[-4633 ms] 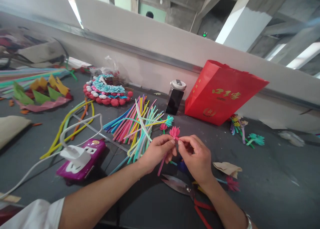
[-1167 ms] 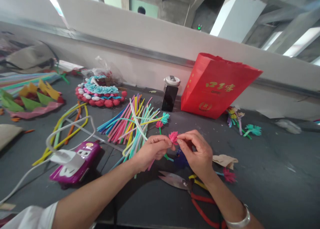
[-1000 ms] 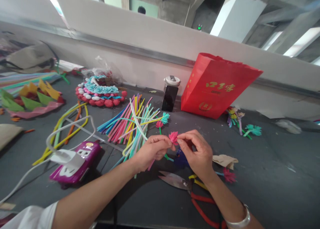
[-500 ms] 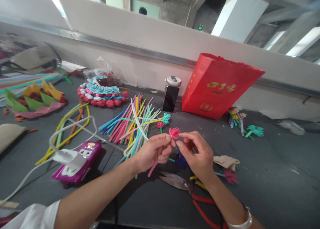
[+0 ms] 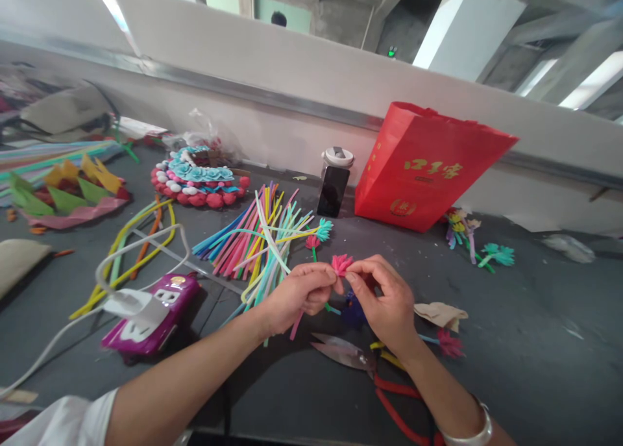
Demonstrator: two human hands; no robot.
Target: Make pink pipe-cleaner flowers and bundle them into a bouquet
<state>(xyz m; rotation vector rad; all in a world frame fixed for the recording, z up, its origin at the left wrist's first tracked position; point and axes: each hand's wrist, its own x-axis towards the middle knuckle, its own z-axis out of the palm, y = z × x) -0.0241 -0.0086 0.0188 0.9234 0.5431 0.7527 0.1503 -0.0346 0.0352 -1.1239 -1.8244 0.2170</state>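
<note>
Above the dark table (image 5: 511,368), my left hand (image 5: 296,297) is closed round the pink stem of a small pink flower (image 5: 341,263) made from a fuzzy craft stick. Its stem pokes out below my fist. My right hand (image 5: 384,300) pinches the flower's petals between thumb and forefinger. Just beyond my hands lies a fan of coloured craft sticks (image 5: 257,238). Scissors with red handles (image 5: 360,361) rest on the table beneath my right wrist.
A red paper bag (image 5: 428,167), a phone leaning on a jar (image 5: 333,186), and a red and teal flower arrangement (image 5: 199,180) stand at the back. A purple power strip with a white plug (image 5: 146,306) is on the left. Finished flowers (image 5: 487,251) lie right.
My right fingers have shifted around the flower's petals and closed on them again. The view has drifted slightly; the left hand keeps its grip on the stem.
</note>
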